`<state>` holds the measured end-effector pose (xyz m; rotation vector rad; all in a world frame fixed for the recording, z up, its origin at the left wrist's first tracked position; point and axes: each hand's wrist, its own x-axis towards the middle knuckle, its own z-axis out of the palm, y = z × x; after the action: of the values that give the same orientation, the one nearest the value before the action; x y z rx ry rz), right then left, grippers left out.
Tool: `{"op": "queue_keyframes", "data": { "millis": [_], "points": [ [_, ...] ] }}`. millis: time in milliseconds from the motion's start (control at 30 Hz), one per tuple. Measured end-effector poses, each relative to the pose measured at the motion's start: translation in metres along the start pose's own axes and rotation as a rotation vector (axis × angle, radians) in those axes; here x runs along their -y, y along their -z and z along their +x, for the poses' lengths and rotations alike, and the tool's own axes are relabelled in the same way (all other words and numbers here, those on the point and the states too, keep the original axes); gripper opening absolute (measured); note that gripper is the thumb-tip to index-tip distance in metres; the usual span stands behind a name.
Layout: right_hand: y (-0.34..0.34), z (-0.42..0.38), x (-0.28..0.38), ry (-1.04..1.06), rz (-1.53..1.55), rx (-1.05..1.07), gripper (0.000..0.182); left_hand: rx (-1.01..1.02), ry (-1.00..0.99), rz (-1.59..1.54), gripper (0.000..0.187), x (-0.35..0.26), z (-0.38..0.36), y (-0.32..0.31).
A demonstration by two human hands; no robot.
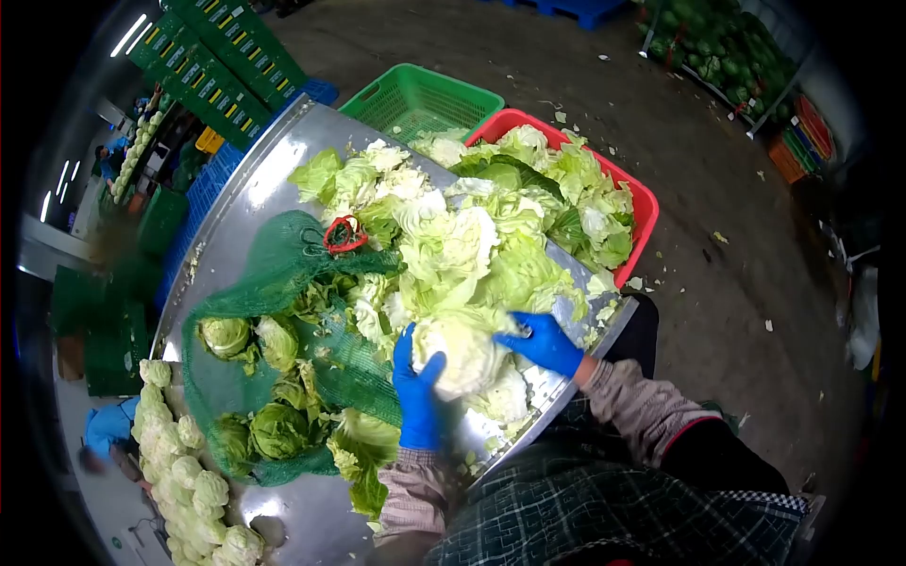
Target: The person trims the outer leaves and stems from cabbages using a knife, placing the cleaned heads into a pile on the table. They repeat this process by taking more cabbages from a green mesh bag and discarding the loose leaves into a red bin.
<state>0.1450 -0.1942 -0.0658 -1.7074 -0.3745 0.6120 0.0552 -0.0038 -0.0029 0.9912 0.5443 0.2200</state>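
A pale, stripped cabbage (457, 353) is held over the near edge of the metal table. My left hand (417, 391), in a blue glove, wraps around its left side with the thumb across the front. On the other side, my blue-gloved right hand (545, 345) has its fingers closed against the cabbage's edge; some fingertips are blurred. Loose cabbage leaves (444, 245) are heaped just beyond both hands. To the left lies a green mesh bag (274, 250) with a red tie (344, 234); several greener cabbages (280, 431) rest in it.
A red crate (645, 203) full of leaves and a green crate (425, 80) stand beyond the metal table (283, 156). Several trimmed cabbages (184, 462) are piled at left, near a person in blue (109, 426). Stacked green crates (212, 71) rise at upper left.
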Motion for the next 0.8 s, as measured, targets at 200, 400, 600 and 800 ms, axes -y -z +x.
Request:
{"op": "queue_keyframes", "data": {
  "millis": [200, 400, 600, 800],
  "points": [
    [0.017, 0.067, -0.022, 0.068, -0.360, -0.313, 0.035, 0.031, -0.036, -0.018, 0.052, 0.010, 0.012, 0.032],
    [0.043, 0.105, -0.023, 0.076, -0.661, -0.491, 0.031, 0.010, 0.144, -0.402, 0.056, 0.032, 0.005, 0.025],
    [0.066, 0.061, 0.051, 0.175, -0.743, -0.596, 0.049, 0.035, 0.405, -0.502, 0.075, 0.039, -0.011, -0.002],
    [0.007, 0.019, 0.024, 0.076, -0.083, -0.171, 0.048, -0.036, 0.151, 0.689, 0.086, 0.036, 0.000, 0.028]
  ]
}}
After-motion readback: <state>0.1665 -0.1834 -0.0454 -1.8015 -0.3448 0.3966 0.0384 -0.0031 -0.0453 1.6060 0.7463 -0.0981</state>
